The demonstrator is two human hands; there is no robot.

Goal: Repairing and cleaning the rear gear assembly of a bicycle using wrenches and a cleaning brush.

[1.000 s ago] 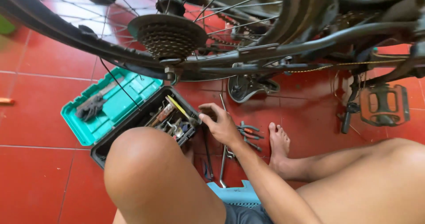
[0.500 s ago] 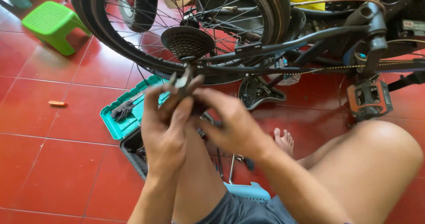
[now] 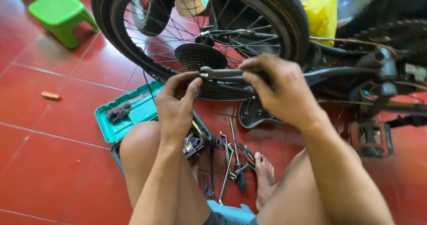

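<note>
the person sits low on a red tile floor [image 3: 53,162], knees up, facing the rear wheel [image 3: 200,34] of a bike. both hands are raised in front of the wheel and share one metal tool [image 3: 220,72], a slim grey wrench-like bar held level, just below the cog cluster [image 3: 200,56] at the hub.

the left hand [image 3: 178,102] pinches the tool's left end: thumb and forefinger closed together on its tip, the other fingers curled loosely behind. the right hand [image 3: 278,89] wraps over the tool's right part, fingers folded down and clamped around it, so that most of the handle is hidden under the knuckles. whether the tool's tip touches the wheel or the frame cannot be told.

below the hands, between the knees, an open teal toolbox [image 3: 133,114] lies on the floor, a dark rag [image 3: 118,111] in its lid and small bits in its tray. loose wrenches [image 3: 229,162] and pliers lie on the tiles just beside it, near a bare foot [image 3: 265,174]. a pedal [image 3: 371,138] hangs at the right, with the chain [image 3: 338,102] running toward it. a green stool [image 3: 60,14] stands well apart at the upper left, and a yellow bag [image 3: 318,7] sits behind the tyre.
</note>
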